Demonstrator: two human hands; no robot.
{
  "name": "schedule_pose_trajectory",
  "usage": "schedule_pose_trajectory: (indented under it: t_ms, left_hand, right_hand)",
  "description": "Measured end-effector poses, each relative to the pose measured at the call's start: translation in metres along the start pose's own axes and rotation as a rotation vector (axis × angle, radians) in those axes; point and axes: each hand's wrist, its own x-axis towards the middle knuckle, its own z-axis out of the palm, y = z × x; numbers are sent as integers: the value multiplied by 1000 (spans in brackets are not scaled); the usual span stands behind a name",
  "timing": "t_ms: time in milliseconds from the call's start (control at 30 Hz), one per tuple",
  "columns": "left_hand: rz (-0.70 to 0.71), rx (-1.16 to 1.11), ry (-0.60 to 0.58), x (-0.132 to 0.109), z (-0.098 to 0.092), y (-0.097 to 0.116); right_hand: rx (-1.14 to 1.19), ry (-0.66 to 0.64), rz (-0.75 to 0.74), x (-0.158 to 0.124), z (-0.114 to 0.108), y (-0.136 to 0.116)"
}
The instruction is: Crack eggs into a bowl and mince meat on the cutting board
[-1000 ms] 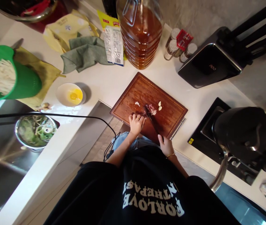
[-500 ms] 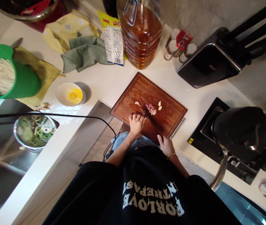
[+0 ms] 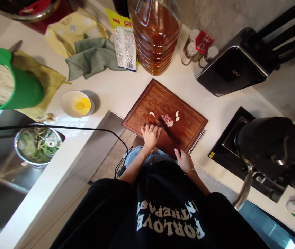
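Head view: right hand (image 3: pixel 184 160) gripping knife (image 3: pixel 168 135) handle, blade on cutting board (image 3: pixel 189 121). Left hand (image 3: pixel 150 134) fingers curled, pressing blade tip. Chopped garlic (image 3: pixel 167 120) at blade's 1 o'clock; board on bench (image 3: pixel 116 90).

Left hand (image 3: pixel 150 134) flat with fingers curled forward, right hand (image 3: pixel 184 160) closed in a grip, both forearms angled inward from the torso.
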Motion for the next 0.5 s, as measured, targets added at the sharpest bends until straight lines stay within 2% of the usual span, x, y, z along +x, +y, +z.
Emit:
schedule_pose_trajectory:
  t_ms: [100, 167, 367, 500]
  left_hand:
    - [-39, -25, -2, 2, -1, 0]
    - [-39, -38, -17, 2, -1, -1]
    - [63, -24, -58, -5, 2, 0]
    - [45, -8, -37, -7, 2, 0]
  right_hand:
    - [-14, -46, 42, -14, 2, 13]
    - [0, -48, 45, -12, 3, 13]
    - [170, 57, -39, 28, 5, -14]
    - [279, 71, -55, 35, 5, -13]
